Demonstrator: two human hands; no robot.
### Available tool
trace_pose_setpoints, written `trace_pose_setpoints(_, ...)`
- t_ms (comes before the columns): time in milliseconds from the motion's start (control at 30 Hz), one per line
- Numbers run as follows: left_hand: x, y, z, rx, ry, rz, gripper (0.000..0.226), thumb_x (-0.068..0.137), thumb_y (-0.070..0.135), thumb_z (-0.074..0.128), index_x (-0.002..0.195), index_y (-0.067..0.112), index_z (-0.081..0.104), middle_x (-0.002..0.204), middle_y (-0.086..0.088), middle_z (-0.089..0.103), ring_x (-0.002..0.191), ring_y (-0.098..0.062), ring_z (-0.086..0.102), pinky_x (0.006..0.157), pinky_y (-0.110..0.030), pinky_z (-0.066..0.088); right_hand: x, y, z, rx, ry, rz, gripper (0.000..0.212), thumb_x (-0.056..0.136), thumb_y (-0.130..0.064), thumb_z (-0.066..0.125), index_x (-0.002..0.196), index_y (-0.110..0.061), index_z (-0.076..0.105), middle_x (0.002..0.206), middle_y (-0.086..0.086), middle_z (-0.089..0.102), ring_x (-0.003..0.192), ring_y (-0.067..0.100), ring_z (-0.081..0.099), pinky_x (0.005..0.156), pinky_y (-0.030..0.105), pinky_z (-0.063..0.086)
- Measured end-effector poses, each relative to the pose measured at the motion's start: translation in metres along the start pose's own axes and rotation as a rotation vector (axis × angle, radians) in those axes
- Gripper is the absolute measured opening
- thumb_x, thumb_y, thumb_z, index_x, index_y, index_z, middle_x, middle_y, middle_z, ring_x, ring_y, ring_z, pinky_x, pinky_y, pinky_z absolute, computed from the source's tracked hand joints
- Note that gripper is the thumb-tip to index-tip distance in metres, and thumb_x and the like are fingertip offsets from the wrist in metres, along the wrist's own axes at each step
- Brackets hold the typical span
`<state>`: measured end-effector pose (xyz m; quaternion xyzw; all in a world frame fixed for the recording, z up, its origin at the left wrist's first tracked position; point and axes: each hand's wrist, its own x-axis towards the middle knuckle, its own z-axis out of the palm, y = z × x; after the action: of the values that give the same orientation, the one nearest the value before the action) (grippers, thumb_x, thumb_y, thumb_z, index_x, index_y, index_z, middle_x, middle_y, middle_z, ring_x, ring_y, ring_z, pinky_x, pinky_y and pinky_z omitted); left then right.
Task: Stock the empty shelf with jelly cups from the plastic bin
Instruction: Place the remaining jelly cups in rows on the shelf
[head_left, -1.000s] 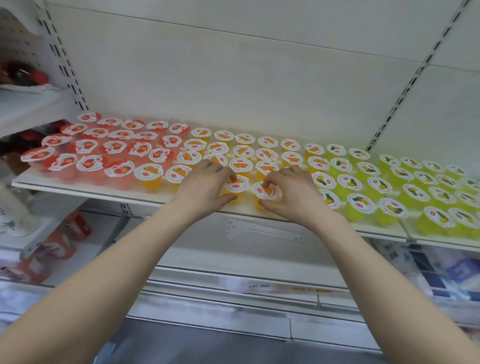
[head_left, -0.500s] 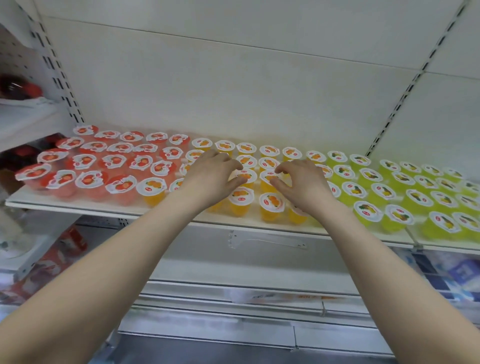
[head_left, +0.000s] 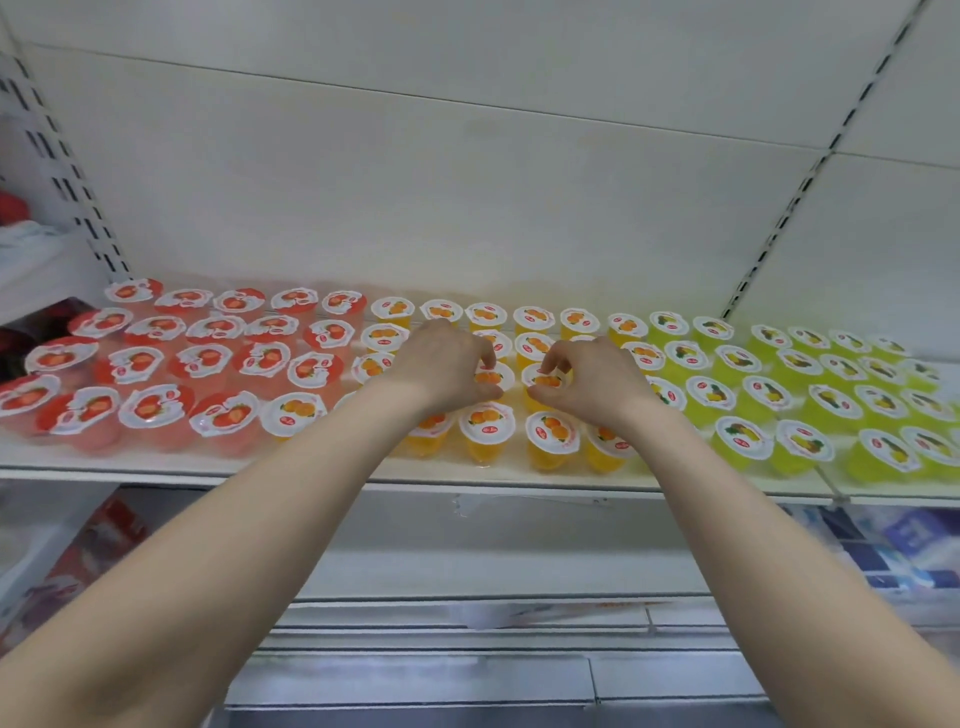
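Mid-frame on the shelf (head_left: 156, 469), our left hand (head_left: 441, 366) pinches one orange jelly cup (head_left: 489, 378), our right hand (head_left: 597, 387) the neighbouring cup (head_left: 548, 382) — light, slick, thin-lidded, we judge; grip the stiff rim, not the foil.

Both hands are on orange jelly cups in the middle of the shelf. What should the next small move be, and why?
Probably release both and draw back. The left hand pinches one orange cup, the right hand the neighbouring cup; both stand upright, level with the second row on the shelf, so they look placed.
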<state>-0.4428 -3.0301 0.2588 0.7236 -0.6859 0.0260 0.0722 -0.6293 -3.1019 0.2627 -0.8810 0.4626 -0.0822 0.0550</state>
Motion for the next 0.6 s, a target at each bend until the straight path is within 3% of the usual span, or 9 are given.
trace_pose_setpoints(133,0.006,-0.009,0.001,0.037,-0.003,0.067,0.047,0.082,0.068,0.054,0.113,0.035,0.066,0.105,0.004,0.069,0.104,-0.022,0.056,0.086,-0.036,0.048,-0.001,-0.002,-0.001,0.007,0.002,0.028,0.039,0.081,-0.061,0.060,0.106,-0.032,0.065,0.110,-0.007,0.066,0.106,0.018,0.056,0.084,0.038,0.050)
trace_pose_setpoints(267,0.017,-0.021,0.001,-0.008,0.098,0.066,0.041,0.085,0.064,0.052,0.106,0.033,0.070,0.104,0.003,0.071,0.100,-0.021,0.060,0.083,-0.035,0.049,0.005,0.007,-0.001,0.095,0.145,0.065,0.033,0.088,-0.054,0.057,0.106,-0.028,0.067,0.105,-0.007,0.069,0.100,0.018,0.060,0.080,0.035,0.050)
trace_pose_setpoints(433,0.040,-0.026,-0.001,-0.040,0.158,-0.001,0.036,0.094,0.047,0.053,0.123,0.027,0.063,0.119,-0.002,0.064,0.111,-0.025,0.053,0.089,-0.036,0.044,0.032,0.017,-0.004,0.111,0.266,0.023,0.027,0.091,-0.040,0.059,0.109,-0.023,0.069,0.104,-0.004,0.071,0.103,0.025,0.057,0.085,0.040,0.047)
trace_pose_setpoints(600,0.070,-0.030,0.004,-0.024,0.120,-0.062,0.040,0.096,0.042,0.052,0.131,0.024,0.058,0.127,-0.003,0.062,0.115,-0.027,0.052,0.094,-0.038,0.045,0.076,0.023,-0.003,0.006,0.183,-0.017,0.031,0.091,-0.041,0.058,0.117,-0.025,0.066,0.112,-0.001,0.069,0.110,0.027,0.054,0.090,0.043,0.045)
